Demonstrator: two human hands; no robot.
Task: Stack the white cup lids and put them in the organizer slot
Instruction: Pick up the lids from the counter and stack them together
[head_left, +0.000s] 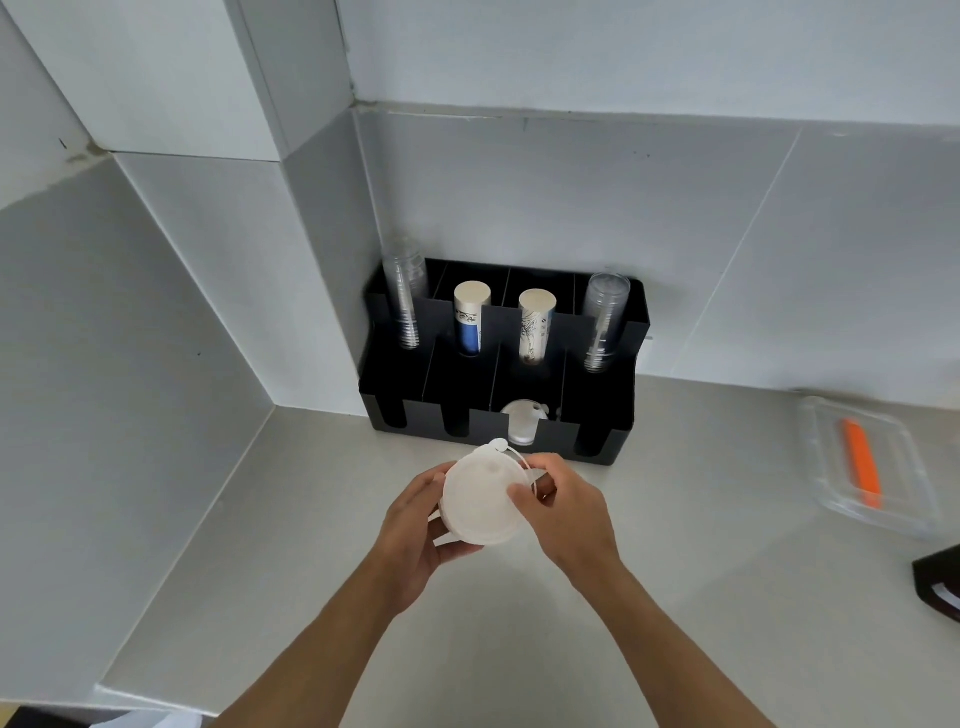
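Observation:
A stack of white cup lids (480, 499) is held between both hands above the counter, just in front of the black organizer (498, 364). My left hand (415, 525) cups the stack from the left and below. My right hand (566, 504) pinches its right edge with thumb and fingers. More white lids (522, 421) stand on edge in the organizer's third front slot from the left. The other front slots look dark and I cannot see anything in them.
The organizer's back row holds two clear cup stacks (405, 296) and two paper cup stacks (470, 319). A clear tray (872, 462) with an orange item lies at the right. A dark object (940, 577) sits at the right edge. Walls close the corner.

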